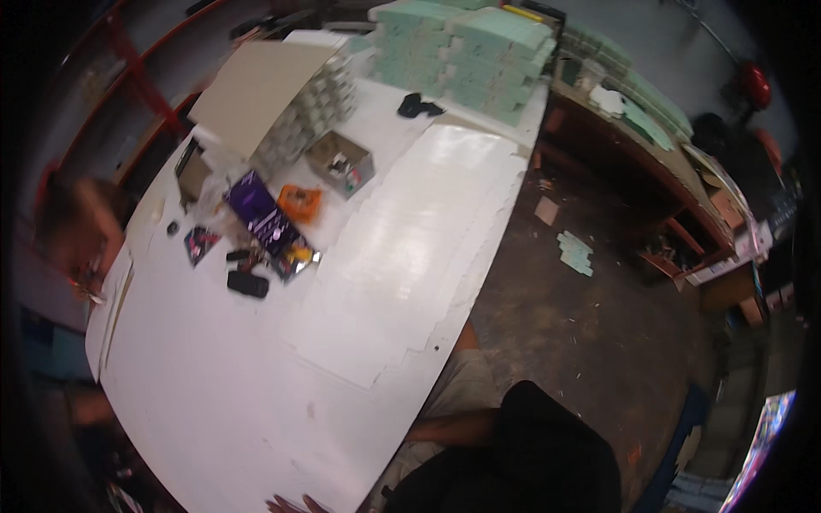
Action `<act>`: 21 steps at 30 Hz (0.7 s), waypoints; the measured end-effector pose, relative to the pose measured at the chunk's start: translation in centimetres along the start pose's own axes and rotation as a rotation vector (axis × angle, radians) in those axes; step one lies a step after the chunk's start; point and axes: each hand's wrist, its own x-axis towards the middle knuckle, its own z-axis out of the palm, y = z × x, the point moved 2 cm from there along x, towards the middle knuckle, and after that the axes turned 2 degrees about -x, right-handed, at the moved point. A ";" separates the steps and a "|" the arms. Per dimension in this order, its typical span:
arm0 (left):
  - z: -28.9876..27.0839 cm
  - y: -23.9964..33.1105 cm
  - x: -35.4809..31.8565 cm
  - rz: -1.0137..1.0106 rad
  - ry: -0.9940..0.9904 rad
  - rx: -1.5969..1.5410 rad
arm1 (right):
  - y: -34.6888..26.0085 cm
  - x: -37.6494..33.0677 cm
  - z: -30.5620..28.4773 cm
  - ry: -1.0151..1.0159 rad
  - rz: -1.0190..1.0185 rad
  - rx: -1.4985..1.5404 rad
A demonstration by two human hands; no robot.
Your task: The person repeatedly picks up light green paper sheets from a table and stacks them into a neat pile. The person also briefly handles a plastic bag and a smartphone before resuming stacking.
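Note:
At the bottom edge my left hand (295,504) rests on the white tabletop (214,402), fingers stretched out and holding nothing; only the fingers show. My right forearm (457,427) comes out of a black sleeve and crosses my lap. Its hand goes out of sight by the table edge, so the fingers are hidden. Ahead of both hands lies a layer of large white sheets (402,231) with stepped, cut edges. Left of the sheets are a dark oblong object (247,284), a purple packet (261,212) and an orange packet (299,203).
A small open carton (340,164) holds loose items. Behind it, a brown board (256,90) covers pale stacked pieces. Pale green stacks (462,56) stand at the far end, near a black item (419,106). Another person's arm (103,227) is at the left edge. Green scraps (575,253) lie on the floor.

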 end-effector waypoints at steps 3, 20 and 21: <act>3.3 -2.3 1.2 0.085 0.044 -0.002 | 0.7 -0.1 1.4 0.077 -0.015 -0.005; 1.1 1.4 0.8 -0.009 0.103 -0.161 | -5.0 -8.2 -6.0 -0.132 -0.295 -0.053; 0.9 1.4 1.1 -0.058 0.085 -0.164 | -5.4 -8.9 -7.6 -0.198 -0.284 0.082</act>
